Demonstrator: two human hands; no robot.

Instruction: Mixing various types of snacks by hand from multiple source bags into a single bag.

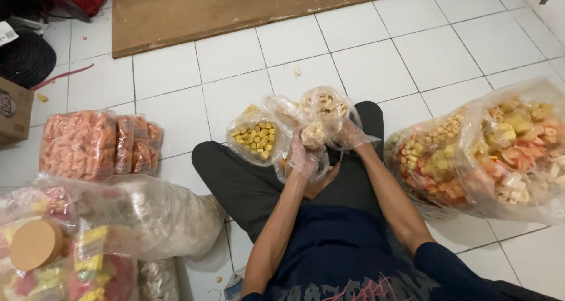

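White floor tiles (235,53) hold two open snack bags (257,137); both gloved hands (323,145) grip a third bag (313,135).

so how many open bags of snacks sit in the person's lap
2: a clear plastic bag of yellow cubes on the left, a clear plastic bag of pale pieces above the hands. Others may be hidden under them.

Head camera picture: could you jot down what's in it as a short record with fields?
place: white tiled floor, person sitting on it
left hand: in a thin plastic glove, gripping a small bag of pale snacks
right hand: gloved too, on the same bag
beside the hands: open bag of yellow cubes; another open bag of pale pieces
right side: two big bags of mixed snacks
left side: packed orange snacks
far edge: brown board
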